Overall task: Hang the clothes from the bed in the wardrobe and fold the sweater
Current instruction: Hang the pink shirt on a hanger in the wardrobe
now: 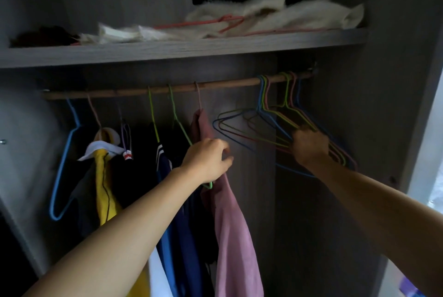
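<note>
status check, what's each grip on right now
left grip on green hanger beside pink garment; right grip clutching bunched empty hangers on rail; nothing blocking either

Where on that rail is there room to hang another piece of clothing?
The bare stretch of rail between the pink garment and the bunch of empty hangers. Left of the pink garment, clothes hang packed together.

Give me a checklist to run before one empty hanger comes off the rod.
1. Right hand grips the empty hangers: ok.
2. A single hanger separated from the bunch: cannot tell, the wires overlap.
3. Hanger hooks sit on the rod: ok.
4. Left hand grips the green hanger, and the pink garment hangs clear of the bunch: ok.
5. Next garment ready to hang: not ok, none in view.
</note>
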`<move>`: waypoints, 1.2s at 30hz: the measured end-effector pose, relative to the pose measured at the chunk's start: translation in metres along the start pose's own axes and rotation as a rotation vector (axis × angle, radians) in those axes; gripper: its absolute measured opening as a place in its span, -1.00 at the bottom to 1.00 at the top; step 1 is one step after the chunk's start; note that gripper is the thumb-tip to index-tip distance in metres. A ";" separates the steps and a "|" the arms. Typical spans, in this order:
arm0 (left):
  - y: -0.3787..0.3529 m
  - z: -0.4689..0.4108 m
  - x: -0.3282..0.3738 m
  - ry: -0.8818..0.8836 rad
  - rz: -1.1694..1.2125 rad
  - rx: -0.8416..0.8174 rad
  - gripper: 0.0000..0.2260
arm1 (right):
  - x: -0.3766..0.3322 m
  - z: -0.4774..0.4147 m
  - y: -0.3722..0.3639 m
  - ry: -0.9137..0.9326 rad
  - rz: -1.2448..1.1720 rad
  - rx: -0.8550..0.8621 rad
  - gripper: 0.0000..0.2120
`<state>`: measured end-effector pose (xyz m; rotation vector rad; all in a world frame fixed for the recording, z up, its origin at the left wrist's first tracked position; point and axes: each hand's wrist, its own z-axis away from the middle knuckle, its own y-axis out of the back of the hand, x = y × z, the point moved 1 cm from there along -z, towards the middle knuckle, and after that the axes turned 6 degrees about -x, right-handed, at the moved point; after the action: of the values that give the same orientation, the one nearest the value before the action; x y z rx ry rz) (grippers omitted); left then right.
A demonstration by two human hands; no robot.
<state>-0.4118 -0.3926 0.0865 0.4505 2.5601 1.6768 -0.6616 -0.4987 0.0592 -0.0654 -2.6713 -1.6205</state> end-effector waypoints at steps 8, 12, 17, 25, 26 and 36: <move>0.005 0.009 -0.005 0.042 0.015 0.007 -0.83 | -0.020 -0.003 0.007 0.047 -0.291 0.111 -0.71; 0.011 0.015 -0.010 0.039 0.027 -0.005 -0.84 | -0.028 0.009 0.031 0.066 -0.360 0.208 -0.72; 0.022 0.026 -0.016 -0.018 0.051 0.005 -0.86 | -0.026 0.040 0.052 0.025 -0.394 0.230 -0.78; -0.002 0.067 0.017 -0.320 0.090 0.041 -0.88 | 0.007 0.170 0.039 -0.202 -0.530 0.180 -0.79; -0.010 0.073 0.025 -0.334 0.109 0.021 -0.88 | 0.017 0.191 0.040 -0.228 -0.534 0.176 -0.80; -0.110 0.151 0.167 -0.510 0.209 -0.374 -0.86 | 0.174 0.431 0.077 -0.513 -0.244 0.076 -0.80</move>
<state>-0.5653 -0.2542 -0.0554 0.9875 1.8486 1.7602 -0.8291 -0.0760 -0.0650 -0.1847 -3.2325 -1.7661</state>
